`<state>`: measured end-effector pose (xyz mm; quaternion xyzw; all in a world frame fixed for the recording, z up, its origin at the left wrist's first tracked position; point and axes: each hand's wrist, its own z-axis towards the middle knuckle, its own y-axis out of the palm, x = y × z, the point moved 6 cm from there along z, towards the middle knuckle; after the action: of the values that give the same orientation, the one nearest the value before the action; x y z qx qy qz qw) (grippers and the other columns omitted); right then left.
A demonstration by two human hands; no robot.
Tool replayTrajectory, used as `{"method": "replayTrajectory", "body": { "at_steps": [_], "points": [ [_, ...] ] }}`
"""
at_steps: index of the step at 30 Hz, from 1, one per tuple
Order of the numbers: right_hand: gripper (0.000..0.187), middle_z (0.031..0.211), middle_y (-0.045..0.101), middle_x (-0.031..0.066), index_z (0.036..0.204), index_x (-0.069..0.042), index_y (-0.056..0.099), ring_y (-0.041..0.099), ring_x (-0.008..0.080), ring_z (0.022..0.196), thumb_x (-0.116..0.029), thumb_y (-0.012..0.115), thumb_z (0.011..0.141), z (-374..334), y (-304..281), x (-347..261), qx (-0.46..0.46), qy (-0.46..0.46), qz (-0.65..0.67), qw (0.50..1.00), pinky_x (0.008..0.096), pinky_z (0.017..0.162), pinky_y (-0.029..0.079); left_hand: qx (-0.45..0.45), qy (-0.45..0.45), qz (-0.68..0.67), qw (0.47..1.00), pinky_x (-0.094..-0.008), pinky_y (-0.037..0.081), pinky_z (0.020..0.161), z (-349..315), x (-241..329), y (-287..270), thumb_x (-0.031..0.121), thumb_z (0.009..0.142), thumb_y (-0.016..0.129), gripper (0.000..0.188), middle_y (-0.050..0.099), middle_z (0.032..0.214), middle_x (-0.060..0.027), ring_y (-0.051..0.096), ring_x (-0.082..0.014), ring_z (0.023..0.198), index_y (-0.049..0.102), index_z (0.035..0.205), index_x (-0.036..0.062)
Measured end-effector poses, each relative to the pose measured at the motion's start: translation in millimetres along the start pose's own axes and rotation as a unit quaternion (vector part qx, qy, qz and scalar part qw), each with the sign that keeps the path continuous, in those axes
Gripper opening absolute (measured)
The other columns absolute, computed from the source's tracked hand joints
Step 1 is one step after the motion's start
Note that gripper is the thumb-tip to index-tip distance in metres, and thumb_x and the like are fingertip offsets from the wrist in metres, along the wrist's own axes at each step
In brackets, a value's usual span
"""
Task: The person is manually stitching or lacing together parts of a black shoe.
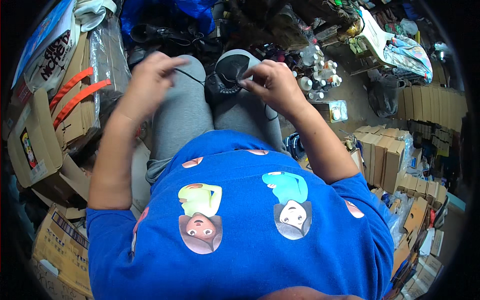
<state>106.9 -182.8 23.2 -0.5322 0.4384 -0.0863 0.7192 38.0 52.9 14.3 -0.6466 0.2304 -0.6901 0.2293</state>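
Observation:
A black shoe (224, 91), partly in shadow, rests between my grey-trousered knees, its row of eyelets facing me. From its left side a thin black shoelace (191, 76) is drawn out taut to my left hand (154, 75). That hand is slightly smeared, its fingers closed on the lace with the index finger stretched to the right. On the shoe's right edge my right hand (274, 84) pinches lace between thumb and forefinger. A loop of black cord hangs below the right wrist, against my right thigh.
Flattened cardboard and an open box (37, 145) crowd the left, with orange strips (80, 102) on top. Several white bottles (320, 75) stand beyond my right knee. Stacked cartons (382, 155) line the right. More black shoes (160, 34) lie ahead beside blue plastic (192, 12).

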Motion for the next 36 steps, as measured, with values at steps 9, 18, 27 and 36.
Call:
{"method": "replayTrajectory", "body": {
  "at_steps": [9, 18, 27, 36],
  "points": [
    [0.026, 0.078, 0.057, 0.0069, 0.096, -0.018, 0.071, 0.058, 0.0241, 0.078, -0.010, 0.069, 0.071, -25.6, 7.9, 0.2, 0.029, -0.035, -0.047, 0.998, 0.0353, 0.079, 0.041, 0.049, 0.083, 0.064, 0.993, -0.0299, 0.045, 0.066, 9.1, 29.6, 60.7, 0.000, 0.073, 0.066, 0.020, 0.053, 0.074, -0.0071, 0.056, -0.0198, 0.070, 0.071, 0.090, 0.0084],
    [0.025, 0.086, 0.052, 0.0010, 0.105, -0.013, 0.069, 0.053, 0.0124, 0.084, -0.002, 0.060, 0.084, -9.7, 21.1, 42.3, -0.119, 0.086, 0.241, 0.959, 0.0251, 0.078, 0.043, -0.033, 0.045, -0.069, 0.996, -0.0304, 0.043, 0.066, 24.4, 8.0, 77.9, 0.002, 0.073, 0.067, 0.025, 0.045, 0.075, -0.0036, 0.048, -0.0180, 0.070, 0.073, 0.091, 0.0178],
    [0.026, 0.094, 0.056, 0.0016, 0.104, -0.011, 0.069, 0.053, 0.0127, 0.091, 0.000, 0.058, 0.083, -5.5, 21.4, 44.3, -0.147, 0.107, 0.227, 0.957, 0.0249, 0.084, 0.042, -0.051, 0.042, -0.059, 0.996, -0.0303, 0.043, 0.068, 26.2, 8.3, 82.1, 0.003, 0.073, 0.067, 0.025, 0.047, 0.074, -0.0041, 0.049, -0.0194, 0.072, 0.073, 0.092, 0.0178],
    [0.026, 0.091, 0.057, 0.0008, 0.106, -0.010, 0.069, 0.052, 0.0129, 0.090, -0.003, 0.062, 0.083, -3.7, 31.0, 56.1, -0.170, 0.088, 0.294, 0.937, 0.0255, 0.084, 0.042, -0.097, 0.021, -0.102, 0.990, -0.0285, 0.043, 0.068, 36.2, 1.6, 95.8, 0.004, 0.075, 0.067, 0.020, 0.050, 0.076, -0.0043, 0.052, -0.0178, 0.074, 0.072, 0.092, 0.0136]
  ]
}}
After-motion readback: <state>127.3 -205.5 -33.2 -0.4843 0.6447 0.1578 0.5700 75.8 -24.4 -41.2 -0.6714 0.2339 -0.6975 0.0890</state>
